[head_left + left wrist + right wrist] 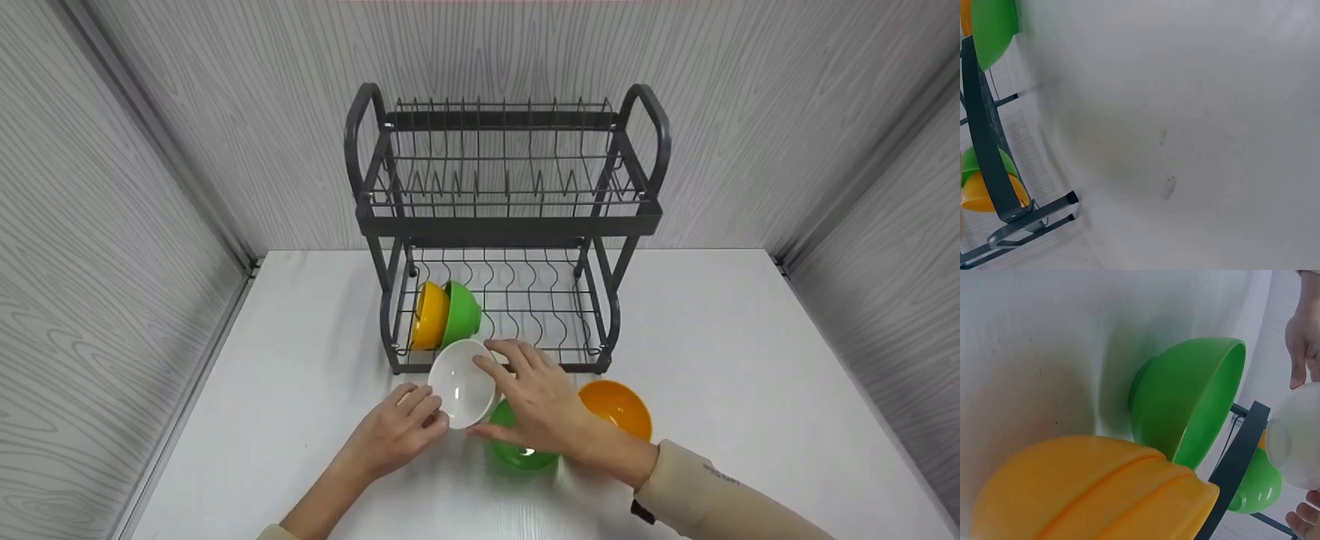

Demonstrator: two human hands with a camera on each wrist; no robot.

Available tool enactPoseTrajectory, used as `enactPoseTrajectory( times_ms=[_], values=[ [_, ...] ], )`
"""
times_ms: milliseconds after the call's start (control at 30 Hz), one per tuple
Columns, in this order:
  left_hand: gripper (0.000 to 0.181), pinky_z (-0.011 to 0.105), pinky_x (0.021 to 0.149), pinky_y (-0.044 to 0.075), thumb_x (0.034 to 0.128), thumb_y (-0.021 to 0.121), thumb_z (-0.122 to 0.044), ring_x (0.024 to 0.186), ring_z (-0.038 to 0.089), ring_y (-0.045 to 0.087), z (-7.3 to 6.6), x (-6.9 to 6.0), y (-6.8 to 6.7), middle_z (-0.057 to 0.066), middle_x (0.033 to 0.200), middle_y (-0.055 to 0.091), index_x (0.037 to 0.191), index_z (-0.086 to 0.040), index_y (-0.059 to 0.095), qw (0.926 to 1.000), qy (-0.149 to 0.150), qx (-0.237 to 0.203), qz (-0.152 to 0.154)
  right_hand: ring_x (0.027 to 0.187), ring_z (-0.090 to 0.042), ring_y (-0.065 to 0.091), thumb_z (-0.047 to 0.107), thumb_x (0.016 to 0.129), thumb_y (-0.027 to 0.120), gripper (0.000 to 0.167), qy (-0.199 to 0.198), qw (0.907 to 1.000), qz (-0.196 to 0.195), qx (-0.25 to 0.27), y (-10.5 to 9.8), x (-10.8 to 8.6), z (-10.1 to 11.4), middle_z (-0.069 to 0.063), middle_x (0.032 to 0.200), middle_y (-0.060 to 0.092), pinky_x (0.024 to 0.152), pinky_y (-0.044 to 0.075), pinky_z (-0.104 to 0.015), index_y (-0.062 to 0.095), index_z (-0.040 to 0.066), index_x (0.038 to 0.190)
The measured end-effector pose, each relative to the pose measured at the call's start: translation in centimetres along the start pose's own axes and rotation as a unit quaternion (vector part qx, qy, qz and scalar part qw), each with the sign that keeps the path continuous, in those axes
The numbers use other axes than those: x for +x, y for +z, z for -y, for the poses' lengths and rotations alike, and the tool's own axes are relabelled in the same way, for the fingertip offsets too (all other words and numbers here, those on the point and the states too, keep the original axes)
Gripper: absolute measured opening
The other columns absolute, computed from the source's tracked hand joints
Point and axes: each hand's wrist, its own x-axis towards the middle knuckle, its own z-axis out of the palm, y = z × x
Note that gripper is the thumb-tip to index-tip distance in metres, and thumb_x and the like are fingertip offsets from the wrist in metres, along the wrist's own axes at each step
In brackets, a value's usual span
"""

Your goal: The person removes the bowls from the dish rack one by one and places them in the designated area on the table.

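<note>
Above the table, in front of the rack, a white bowl (459, 386) is tilted with its inside toward the head camera. My left hand (401, 427) pinches its lower left rim; the right wrist view shows that thumb (1298, 371) against it. On the other side my right hand (536, 397) grips the bowl, thumb below and fingers above. Underneath the right hand, partly hidden, a green bowl (525, 459) stands on the table. An orange bowl (619, 405) stands to its right, partly behind the right wrist.
A dark two-tier dish rack (510, 226) stands at the back. On its lower tier, at the left, an orange bowl (430, 315) and a green bowl (462, 313) stand on edge side by side. Grey wood-grain panels (112, 262) enclose the white table (300, 337).
</note>
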Motion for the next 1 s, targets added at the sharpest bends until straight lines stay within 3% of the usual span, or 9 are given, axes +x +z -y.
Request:
enactPoseTrajectory(
  times_ms=[267,500,767,1000],
  values=[
    [0.033,0.031,0.083,0.063,0.1133,0.035,-0.009,0.092,0.020,0.069,0.4,-0.5,-0.6,0.002,0.096,0.064,0.095,-0.017,0.062,0.9999,0.007,0.007,-0.005,0.129,-0.031,0.060,0.069,0.082,0.078,0.070,-0.010,0.9993,-0.026,-0.026,0.1,-0.4,1.6,-0.011,0.148,0.056,0.104,0.059,-0.042,0.062,0.022,0.132],
    [0.039,0.030,0.085,0.063,0.1159,0.029,-0.014,0.092,0.019,0.067,0.7,-0.9,-1.1,0.001,0.095,0.065,0.098,-0.018,0.063,0.9998,0.009,-0.003,0.019,0.129,-0.027,0.060,0.063,0.084,0.080,0.054,-0.017,0.9986,-0.035,-0.037,0.6,-0.7,2.5,-0.005,0.142,0.061,0.103,0.059,-0.040,0.069,0.026,0.122],
    [0.039,0.029,0.086,0.062,0.1161,0.029,-0.015,0.092,0.018,0.067,0.9,-1.3,-1.4,0.000,0.095,0.066,0.096,-0.017,0.062,0.9995,0.018,0.001,0.026,0.127,-0.028,0.062,0.054,0.082,0.086,0.043,-0.036,0.9953,-0.080,-0.041,1.5,-1.0,3.5,-0.005,0.134,0.065,0.103,0.058,-0.039,0.071,0.026,0.111],
    [0.037,0.030,0.084,0.061,0.1153,0.031,-0.012,0.092,0.019,0.067,1.2,-1.7,-1.6,0.000,0.095,0.065,0.095,-0.016,0.061,0.9994,0.027,0.002,0.020,0.130,-0.030,0.063,0.044,0.086,0.086,0.029,-0.024,0.9971,-0.069,-0.021,1.8,-1.4,4.4,-0.001,0.126,0.067,0.102,0.060,-0.040,0.072,0.029,0.106]
  ],
)
